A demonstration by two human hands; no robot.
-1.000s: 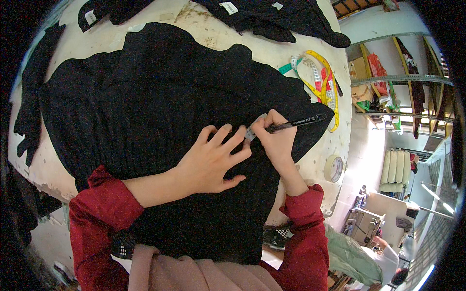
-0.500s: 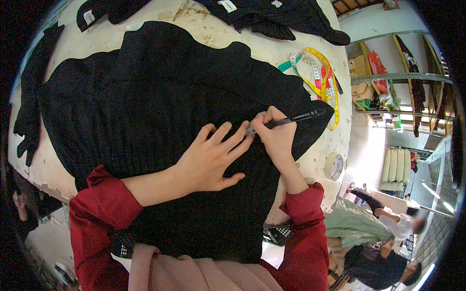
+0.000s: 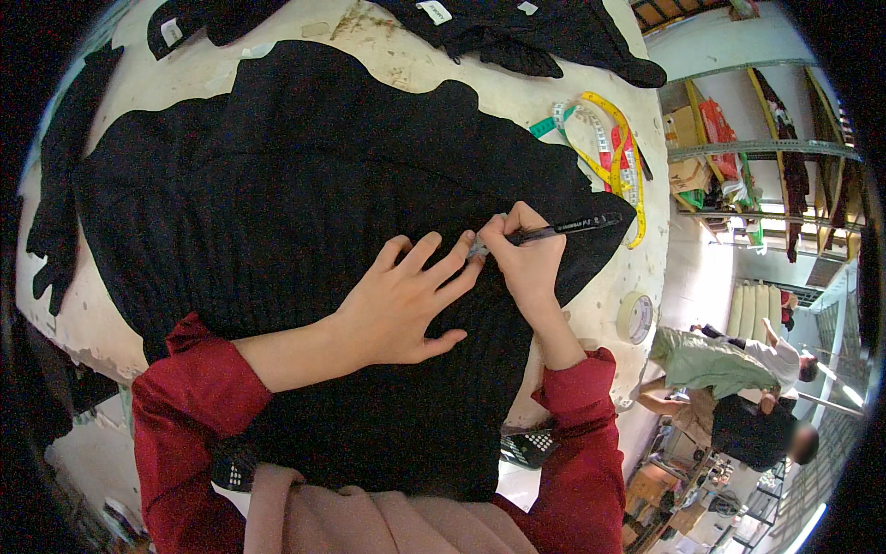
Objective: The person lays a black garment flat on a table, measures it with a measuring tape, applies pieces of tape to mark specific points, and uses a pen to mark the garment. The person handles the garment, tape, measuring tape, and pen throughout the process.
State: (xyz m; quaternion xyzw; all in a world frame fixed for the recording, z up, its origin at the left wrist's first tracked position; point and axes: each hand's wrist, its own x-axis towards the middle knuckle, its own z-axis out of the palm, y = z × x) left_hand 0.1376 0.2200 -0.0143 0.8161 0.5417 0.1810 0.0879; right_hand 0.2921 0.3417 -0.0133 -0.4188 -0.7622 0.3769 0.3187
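Note:
A large black garment with a ribbed look lies spread over the pale table. My left hand rests flat on it, fingers spread. Its index and middle fingertips reach a small light piece, perhaps tape or a label, on the cloth. In my right hand is a black marker pen, pinched like a writing tool, its rear end slanting up to the right. The pen's tip sits by that light piece and is mostly hidden by my fingers.
A yellow and white tape measure lies coiled right of the garment. Below it is a roll of tape. More black garments with pale tags lie along the far edge. Shelves and two people handling a green sheet are at right.
The pen has turned slightly in my right hand; my left hand stays put. In the background, the two people and the green sheet have shifted position.

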